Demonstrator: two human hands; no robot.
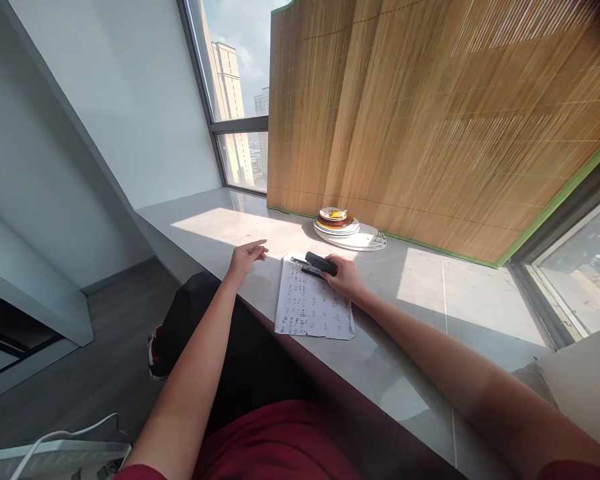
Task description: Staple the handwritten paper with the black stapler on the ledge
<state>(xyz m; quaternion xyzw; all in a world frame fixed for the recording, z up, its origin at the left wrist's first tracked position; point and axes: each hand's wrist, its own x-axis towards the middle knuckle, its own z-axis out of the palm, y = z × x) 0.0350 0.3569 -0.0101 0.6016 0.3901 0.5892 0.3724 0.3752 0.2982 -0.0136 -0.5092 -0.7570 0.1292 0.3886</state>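
My right hand [345, 277] is closed around the rear end of a black stapler [321, 263], just above the top part of a sheet of paper [310, 310]. Handwriting covers the sheet, and its lower edge is ragged. Thin dark pens [300, 261] appear to lie by the stapler at the top of the sheet; their exact number is hard to make out. To the left of the paper, my left hand [247, 259] hovers over the sill with its fingers loosely stretched out and nothing in them.
Behind the paper, on the pale tiled sill [420, 307], stand stacked plates and dishes [336, 227] beside a white oval board [367, 238]. A bamboo blind [380, 120] covers much of the window. The sill's front edge runs beside my legs.
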